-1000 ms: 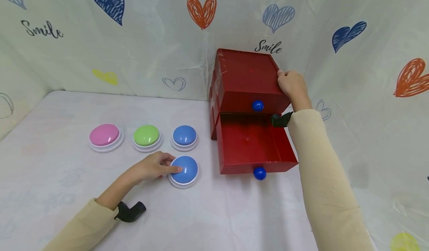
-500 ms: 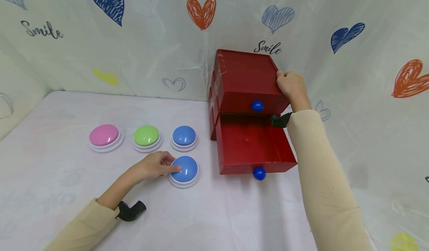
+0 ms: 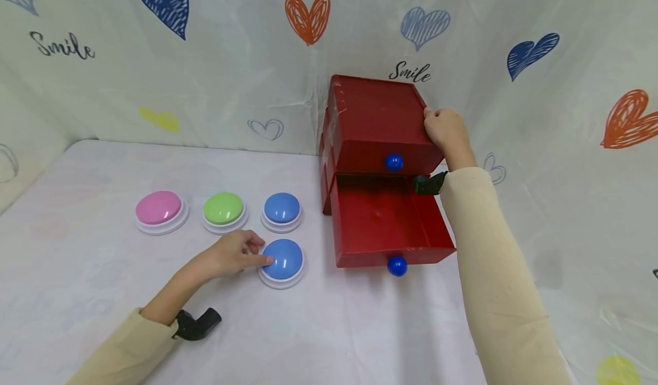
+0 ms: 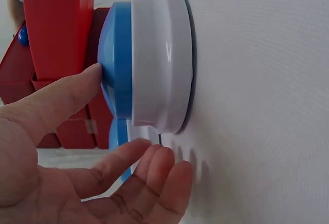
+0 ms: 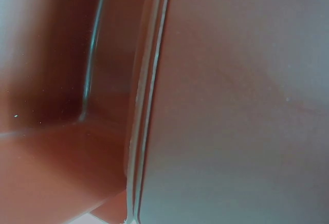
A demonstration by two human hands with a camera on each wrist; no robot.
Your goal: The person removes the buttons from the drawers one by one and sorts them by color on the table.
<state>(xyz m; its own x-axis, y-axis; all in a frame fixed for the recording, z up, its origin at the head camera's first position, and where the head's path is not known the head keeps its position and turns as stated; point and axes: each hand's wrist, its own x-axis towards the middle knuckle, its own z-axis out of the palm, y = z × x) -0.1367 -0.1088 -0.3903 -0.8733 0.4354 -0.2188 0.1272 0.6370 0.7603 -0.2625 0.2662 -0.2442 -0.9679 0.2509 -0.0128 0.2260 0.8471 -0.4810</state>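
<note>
In the head view, my left hand (image 3: 228, 255) is at the left side of the nearest blue dome-topped push button (image 3: 283, 260). The left wrist view shows the thumb (image 4: 77, 91) touching its blue dome (image 4: 115, 59), while the loosely bent fingers lie apart from the white base. My right hand (image 3: 450, 133) grips the upper right edge of a red drawer box (image 3: 380, 111); part of its fingers is hidden. Below, the red lower drawer (image 3: 380, 219) stands pulled out, with nothing visible inside. Only red panels (image 5: 236, 106) fill the right wrist view.
Behind the nearest button, a pink button (image 3: 158, 208), a green button (image 3: 223, 209) and another blue button (image 3: 281, 208) form a row on the white-covered table (image 3: 319, 333). Blue ball knobs mark the upper front (image 3: 394, 162) and lower drawer front (image 3: 397, 266). A printed curtain (image 3: 216, 76) hangs behind.
My left hand has drawn slightly left, its thumb shifting from further over the blue dome to its left edge. The right hand, drawer box and buttons look unmoved.
</note>
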